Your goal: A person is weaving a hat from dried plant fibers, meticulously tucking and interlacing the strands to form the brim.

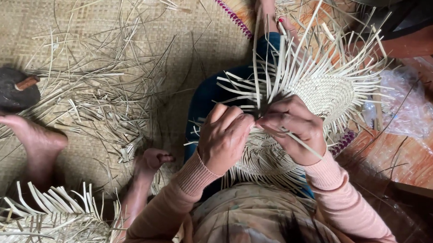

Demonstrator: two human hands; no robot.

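A partly woven round piece of pale straw point(325, 92) rests on my lap, with many loose strips sticking out around its rim. My left hand point(223, 136) pinches strips at the near edge of the weave, fingers curled. My right hand point(294, 126) meets it from the right and grips one thin strip that runs down across my fingers. Both hands touch at the fingertips over the same spot. Pink sleeves cover both wrists.
Loose straw strips point(99, 88) lie scattered over a woven mat point(15, 28). Another person's bare foot point(32, 140) and a smaller foot point(151, 160) rest at left. A dark rounded object point(2, 92) sits far left. Another unfinished weave point(47, 222) lies bottom left. Clear plastic point(408, 107) lies at right.
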